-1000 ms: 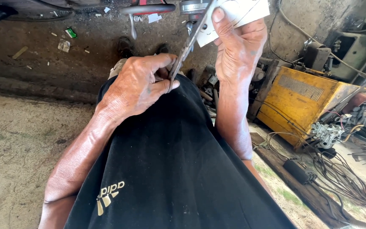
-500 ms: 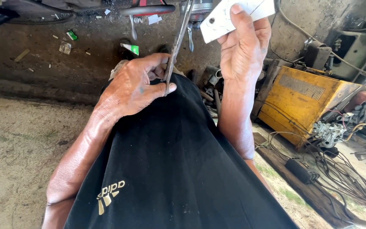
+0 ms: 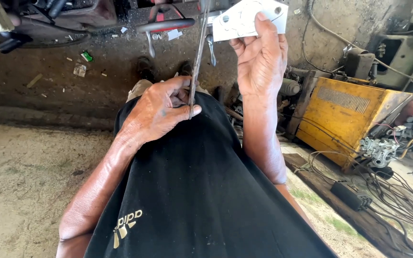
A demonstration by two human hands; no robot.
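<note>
Left hand (image 3: 161, 112) grips metal rod (image 3: 198, 57); right hand (image 3: 259, 59) holds white plate (image 3: 244, 19)

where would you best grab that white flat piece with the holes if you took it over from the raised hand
Take the white plate by its free left edge, coming in from the left, pinching its two flat faces. The right hand covers the right and lower edge with its fingers, and the thin metal strip held by the left hand rises just beside it, so approach above that strip.

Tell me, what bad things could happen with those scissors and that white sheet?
The long scissors in the left hand point up toward the right hand holding the white sheet, so fingers might get nicked. The loose cables on the ground could trip someone.
</note>
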